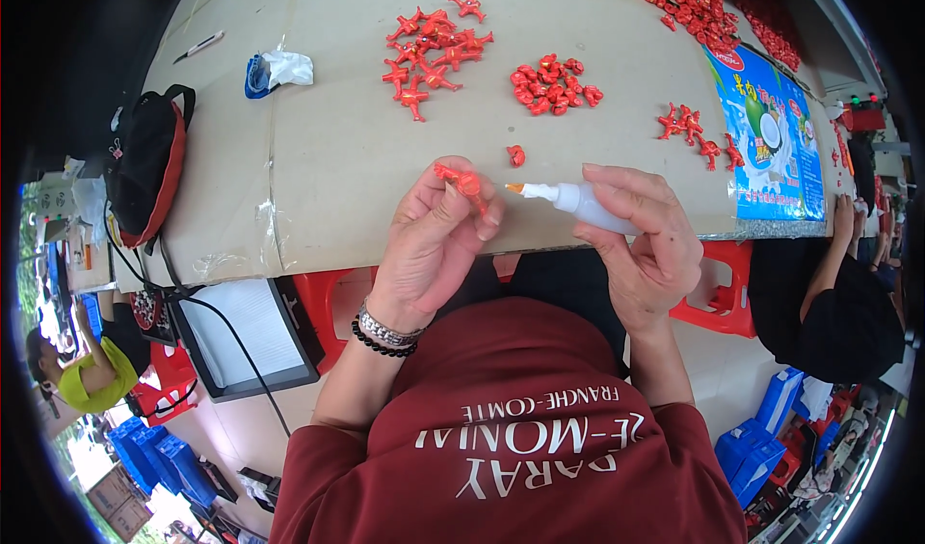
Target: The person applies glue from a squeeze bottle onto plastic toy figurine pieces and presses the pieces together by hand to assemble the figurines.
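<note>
Over the table's near edge, my left hand point(434, 231) pinches a small red figurine body point(466, 185) between thumb and fingers. My right hand point(650, 240) grips a white squeeze glue bottle point(588, 205), its narrow orange-tipped nozzle pointing left at the figurine, with a small gap between them. One loose red piece point(516, 156) lies on the table just beyond my hands. Farther off are a pile of red limbed figurine bodies point(434, 48) and, to its right, a cluster of rounded red pieces point(554, 83). Several more red figurines point(689, 125) lie at the right.
A blue printed sheet point(771, 134) covers the table's right part, with a big red heap point(699, 9) behind it. At left are a black and red bag point(154, 168), a cutter knife point(199, 47) and a crumpled white tissue point(287, 68). Red stools point(718, 289) stand below; co-workers sit both sides.
</note>
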`<move>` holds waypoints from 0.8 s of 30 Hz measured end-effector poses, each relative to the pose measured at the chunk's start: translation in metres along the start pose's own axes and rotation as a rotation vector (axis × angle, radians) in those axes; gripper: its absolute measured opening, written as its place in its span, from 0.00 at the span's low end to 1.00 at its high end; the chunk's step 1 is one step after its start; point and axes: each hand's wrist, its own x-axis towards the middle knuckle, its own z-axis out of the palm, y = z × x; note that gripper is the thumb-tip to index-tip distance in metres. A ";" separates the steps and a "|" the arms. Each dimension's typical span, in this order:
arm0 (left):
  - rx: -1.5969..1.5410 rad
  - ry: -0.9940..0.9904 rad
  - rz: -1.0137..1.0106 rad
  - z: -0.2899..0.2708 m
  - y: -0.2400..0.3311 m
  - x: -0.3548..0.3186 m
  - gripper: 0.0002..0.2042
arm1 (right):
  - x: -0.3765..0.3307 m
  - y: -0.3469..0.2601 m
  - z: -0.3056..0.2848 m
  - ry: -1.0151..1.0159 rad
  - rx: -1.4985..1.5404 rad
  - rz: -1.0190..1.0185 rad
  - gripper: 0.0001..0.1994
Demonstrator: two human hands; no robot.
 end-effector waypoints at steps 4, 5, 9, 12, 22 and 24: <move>-0.052 -0.007 -0.025 -0.003 -0.002 -0.001 0.10 | 0.003 -0.005 0.004 0.003 -0.102 -0.069 0.18; -0.067 -0.015 -0.031 -0.003 -0.002 -0.001 0.11 | 0.003 -0.005 0.005 0.002 -0.102 -0.069 0.18; -0.060 0.012 -0.054 0.000 -0.002 -0.002 0.11 | 0.004 -0.005 0.008 -0.007 -0.188 -0.170 0.19; -0.063 -0.008 -0.066 -0.001 -0.002 -0.002 0.11 | 0.004 -0.006 0.009 -0.006 -0.216 -0.191 0.20; -0.049 -0.010 -0.076 0.000 -0.003 -0.003 0.09 | 0.004 -0.008 0.011 -0.019 -0.245 -0.233 0.19; -0.051 -0.002 -0.075 0.001 -0.003 -0.004 0.09 | 0.004 -0.008 0.011 -0.017 -0.246 -0.238 0.19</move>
